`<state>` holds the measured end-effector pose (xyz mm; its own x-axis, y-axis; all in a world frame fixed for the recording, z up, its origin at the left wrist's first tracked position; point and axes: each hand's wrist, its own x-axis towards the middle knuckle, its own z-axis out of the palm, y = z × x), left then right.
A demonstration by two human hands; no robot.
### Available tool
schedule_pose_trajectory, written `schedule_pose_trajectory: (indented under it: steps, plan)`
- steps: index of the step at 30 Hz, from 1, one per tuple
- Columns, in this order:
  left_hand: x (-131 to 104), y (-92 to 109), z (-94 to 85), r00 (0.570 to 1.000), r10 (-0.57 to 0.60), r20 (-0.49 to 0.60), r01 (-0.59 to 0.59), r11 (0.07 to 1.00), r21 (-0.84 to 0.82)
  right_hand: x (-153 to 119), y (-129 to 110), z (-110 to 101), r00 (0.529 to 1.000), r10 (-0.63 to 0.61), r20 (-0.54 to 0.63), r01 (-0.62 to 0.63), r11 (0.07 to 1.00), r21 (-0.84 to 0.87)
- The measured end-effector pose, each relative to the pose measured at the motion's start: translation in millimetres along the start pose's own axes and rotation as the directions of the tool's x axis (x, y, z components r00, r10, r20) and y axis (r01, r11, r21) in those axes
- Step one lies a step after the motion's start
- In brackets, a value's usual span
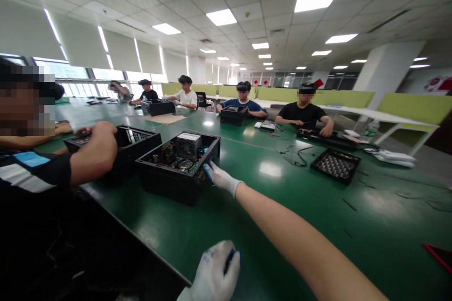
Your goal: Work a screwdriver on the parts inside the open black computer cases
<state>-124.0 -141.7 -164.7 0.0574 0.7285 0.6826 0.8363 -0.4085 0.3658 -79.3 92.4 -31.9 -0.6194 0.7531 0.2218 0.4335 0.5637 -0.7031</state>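
Observation:
An open black computer case (pixel 169 186) stands on the green table, with a power supply and fan (pixel 189 145), wires and circuit boards showing inside. My right hand (pixel 222 179), in a white glove with blue fingertips, reaches out to the case's right side. Its fingers are stretched and touch the outer wall near a corner, not wrapped round anything. Lower down, close to the table's front edge, is my left hand (pixel 216 270), gloved as well. Its fingers are curled in, the thumb lies alongside, and no object shows in it.
At the left, a person's bare arm (pixel 95 153) reaches into another black case (pixel 143 143). Several people sit across the green table (pixel 270 197). To the right lie a black tray-like part (pixel 335 165), cables (pixel 300 156) and a red-edged item (pixel 438 256).

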Motion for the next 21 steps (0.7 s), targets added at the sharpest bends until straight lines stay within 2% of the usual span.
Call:
schedule_pose_trajectory:
  steps: [4,8,13,17,21]
  plan:
    - [-8,-4,-0.3,0.993,-0.084,0.082,0.087,0.996,-0.031,-33,16,23,0.992,0.082,0.095,-0.082,0.997,-0.002]
    - [-7,-1,-0.3,0.983,-0.128,0.131,0.136,0.989,-0.055,-67,36,17,0.967,0.185,0.174,-0.178,0.982,-0.056]
    - [4,5,-7.8,0.981,-0.126,0.149,0.138,0.988,-0.068,-92,58,-20,0.957,0.277,0.09,-0.261,0.953,-0.151]
    - [15,14,-20.4,0.965,-0.134,0.224,0.161,0.981,-0.106,-104,72,-59,0.952,0.291,-0.099,-0.307,0.911,-0.275]
    - [20,21,-26.6,0.968,-0.13,0.216,0.159,0.98,-0.123,-99,81,-107,0.93,0.223,-0.293,-0.337,0.838,-0.43]
